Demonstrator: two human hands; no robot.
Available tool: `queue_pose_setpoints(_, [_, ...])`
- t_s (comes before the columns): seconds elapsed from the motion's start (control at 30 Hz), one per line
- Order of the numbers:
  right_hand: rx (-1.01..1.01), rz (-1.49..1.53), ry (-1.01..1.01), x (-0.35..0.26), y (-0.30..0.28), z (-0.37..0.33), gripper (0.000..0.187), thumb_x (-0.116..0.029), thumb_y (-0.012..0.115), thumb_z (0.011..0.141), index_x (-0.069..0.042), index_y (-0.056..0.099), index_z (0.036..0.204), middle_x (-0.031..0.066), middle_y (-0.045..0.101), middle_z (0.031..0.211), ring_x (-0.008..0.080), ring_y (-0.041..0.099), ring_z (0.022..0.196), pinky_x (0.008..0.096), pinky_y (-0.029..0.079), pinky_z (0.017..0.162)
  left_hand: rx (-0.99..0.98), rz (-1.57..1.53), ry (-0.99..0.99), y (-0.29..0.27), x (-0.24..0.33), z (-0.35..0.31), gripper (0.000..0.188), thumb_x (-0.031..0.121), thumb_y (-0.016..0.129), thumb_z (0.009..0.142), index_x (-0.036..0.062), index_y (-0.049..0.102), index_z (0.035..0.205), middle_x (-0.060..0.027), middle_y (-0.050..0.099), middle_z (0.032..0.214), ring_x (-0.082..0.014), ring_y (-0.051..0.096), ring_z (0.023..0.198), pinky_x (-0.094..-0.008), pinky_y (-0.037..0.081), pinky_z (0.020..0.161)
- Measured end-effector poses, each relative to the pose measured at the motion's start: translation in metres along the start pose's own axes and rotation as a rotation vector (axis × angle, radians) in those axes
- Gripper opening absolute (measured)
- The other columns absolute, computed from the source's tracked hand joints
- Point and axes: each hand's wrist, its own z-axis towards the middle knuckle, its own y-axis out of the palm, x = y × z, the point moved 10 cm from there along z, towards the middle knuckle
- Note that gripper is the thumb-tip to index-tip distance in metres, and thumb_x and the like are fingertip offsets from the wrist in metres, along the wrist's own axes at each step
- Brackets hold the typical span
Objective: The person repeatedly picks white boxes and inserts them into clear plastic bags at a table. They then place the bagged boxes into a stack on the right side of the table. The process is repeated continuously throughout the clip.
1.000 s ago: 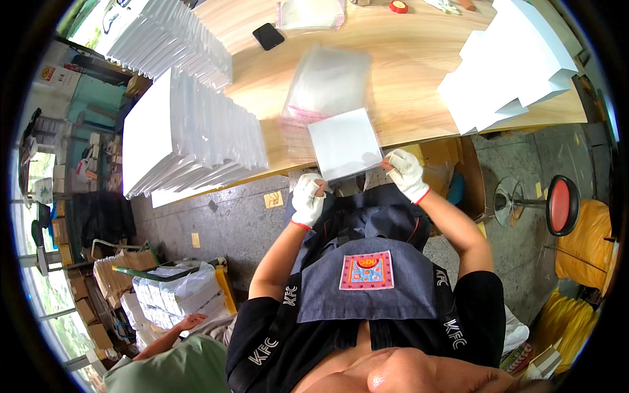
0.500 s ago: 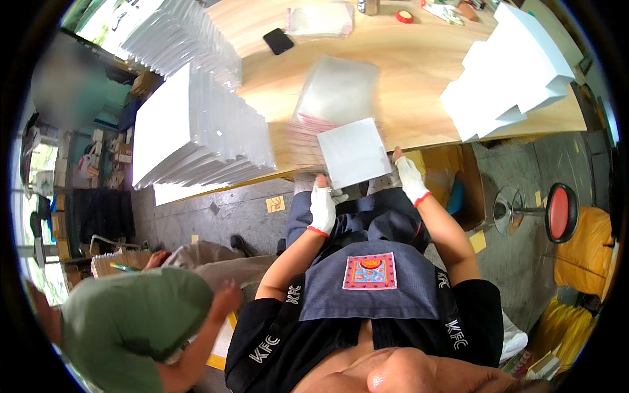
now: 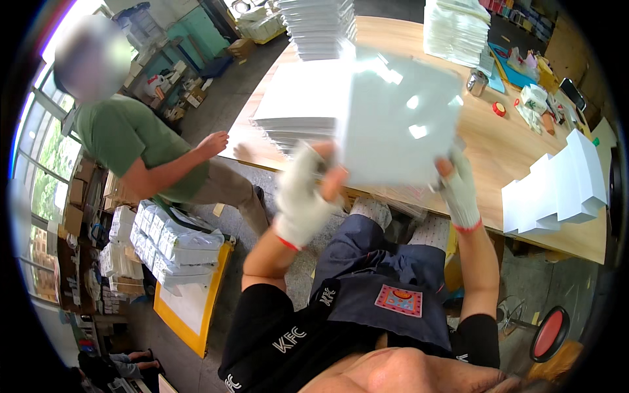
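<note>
A square white board [image 3: 403, 118] with a glossy, film-like face is held up in front of me, tilted above the table's front edge. My left hand [image 3: 304, 193], in a white fingerless glove and blurred, is closed at its lower left corner, thumb against the edge. Gloved alike, my right hand [image 3: 458, 187] grips the lower right corner, its thumb on the face. Left of the board lies a stack of white boards [image 3: 298, 98], partly covered by it. Most of the clear plastic sleeves [image 3: 416, 195] on the table are hidden behind the board.
White stepped blocks [image 3: 557, 190] stand on the table's right side. Farther back are other stacks [image 3: 455, 29], a metal tin [image 3: 477, 82] and a red roll [image 3: 499, 109]. A person in green [image 3: 131, 131] stands left, near a cart of white packages [image 3: 173, 249].
The board has risen from the table edge toward me, with both hands. My view has swung left. The person in green, earlier bent over at lower left, now stands upright beside the table.
</note>
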Motion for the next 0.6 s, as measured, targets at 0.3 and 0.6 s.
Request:
queue_pose_setpoints(0.3, [-0.395,-0.392,0.255,-0.012,0.142,0.101,0.052,-0.049,0.063,0.08,-0.006,0.053,0.054,0.0029,0.053,0.051,0.0066,0.039,0.037,0.0227,0.03,0.036,-0.149,0.615,-0.447,-0.078,-0.139,0.046,0.036,0.031,0.044,0.092,0.0016,0.059,0.107,-0.0194,0.063,0.085,-0.0309,0.059,0.076,-0.0351,0.044,0.072])
queue_pose_setpoints(0.6, [-0.415,-0.058,0.017,-0.047,0.046,0.034,0.038,-0.044,0.055,0.088,-0.007,0.06,0.082,0.0008,0.057,0.07,0.0072,0.054,0.063,0.0207,0.041,0.051,0.59,-0.39,-0.413,-0.058,-0.186,-0.048,0.042,0.01,0.047,0.09,0.0006,0.041,0.13,-0.0144,0.046,0.128,-0.0257,0.048,0.114,-0.0349,0.042,0.095])
